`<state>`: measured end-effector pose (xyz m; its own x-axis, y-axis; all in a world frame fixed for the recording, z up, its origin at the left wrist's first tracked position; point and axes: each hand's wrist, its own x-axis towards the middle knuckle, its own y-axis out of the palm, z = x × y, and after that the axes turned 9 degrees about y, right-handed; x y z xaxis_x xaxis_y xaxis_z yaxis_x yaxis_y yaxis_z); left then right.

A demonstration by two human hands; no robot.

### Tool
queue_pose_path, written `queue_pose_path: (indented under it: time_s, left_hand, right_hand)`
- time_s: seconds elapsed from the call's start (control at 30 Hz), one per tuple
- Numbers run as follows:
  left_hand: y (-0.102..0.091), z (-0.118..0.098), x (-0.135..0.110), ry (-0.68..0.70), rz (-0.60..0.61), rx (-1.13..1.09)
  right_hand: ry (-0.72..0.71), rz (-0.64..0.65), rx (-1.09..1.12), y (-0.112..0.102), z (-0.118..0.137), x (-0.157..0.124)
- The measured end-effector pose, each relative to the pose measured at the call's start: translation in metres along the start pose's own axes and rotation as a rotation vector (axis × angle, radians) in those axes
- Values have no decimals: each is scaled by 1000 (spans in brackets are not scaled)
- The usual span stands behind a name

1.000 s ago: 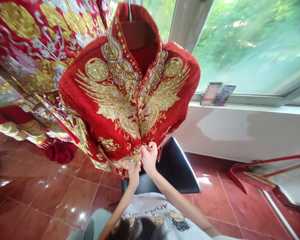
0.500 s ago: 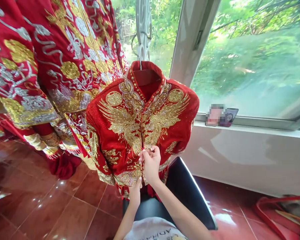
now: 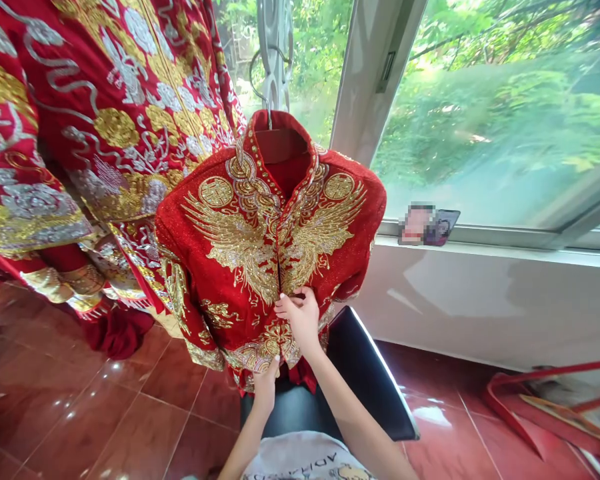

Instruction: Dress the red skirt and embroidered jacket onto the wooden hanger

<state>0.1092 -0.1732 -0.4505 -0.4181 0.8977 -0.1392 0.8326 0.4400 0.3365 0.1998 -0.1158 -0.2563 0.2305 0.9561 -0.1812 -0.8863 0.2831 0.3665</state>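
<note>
A red jacket (image 3: 260, 247) with gold embroidered wings hangs on a hanger (image 3: 267, 100) in front of the window. My right hand (image 3: 297, 317) pinches the front seam of the jacket just below the wings, fingers closed on the cloth. My left hand (image 3: 266, 377) grips the jacket's lower hem from underneath, thumb on the gold trim. Both forearms reach up from the bottom of the view.
A larger red and gold embroidered garment (image 3: 80, 133) hangs to the left. A black chair (image 3: 365, 373) stands under the jacket. The white window sill (image 3: 480, 250) carries a small dark object (image 3: 443, 227). A red frame (image 3: 545, 400) lies on the tiled floor (image 3: 80, 413) at right.
The view tilted up, so the jacket sits lower in view. My right hand moved up the front seam from the hem, while my left hand stayed at the hem.
</note>
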Motion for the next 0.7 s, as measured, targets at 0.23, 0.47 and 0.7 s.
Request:
queue_pose_path:
  time_s: [0.23,0.47,0.7]
  left_hand:
    - [-7,7,1,0,32,-27]
    - [-7,9,2,-36,33,-117]
    - [-4,2,0,-46,47,-135]
  right_hand:
    - [4,-36,45,7,-6,8]
    - [35,-39,-11,6,-3,15]
    - [56,-82,0,7,2,19]
